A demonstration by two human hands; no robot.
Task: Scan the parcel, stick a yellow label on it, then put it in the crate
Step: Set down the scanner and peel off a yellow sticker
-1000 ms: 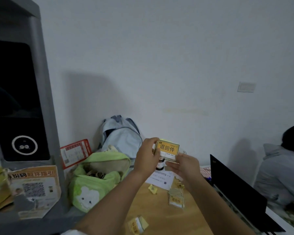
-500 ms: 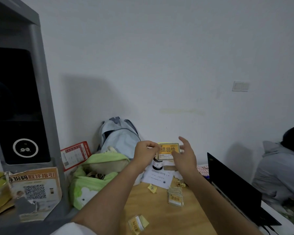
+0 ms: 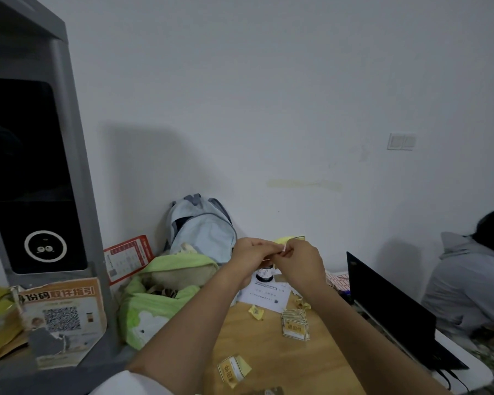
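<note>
Pinching yellow label between hands

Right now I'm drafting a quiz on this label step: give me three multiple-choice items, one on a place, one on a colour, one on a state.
1. Where is the label stack?
A on the wooden table
B on the laptop
C in the backpack

2. What colour is the soft bag left of the arms?
A red
B green
C black

3. What are the hands doing?
A resting flat
B pinching a yellow label together
C typing

Answers:
A, it lies on bare wood.
B, its fabric is light green.
B, the left hand and right hand meet on the yellow label.
</note>
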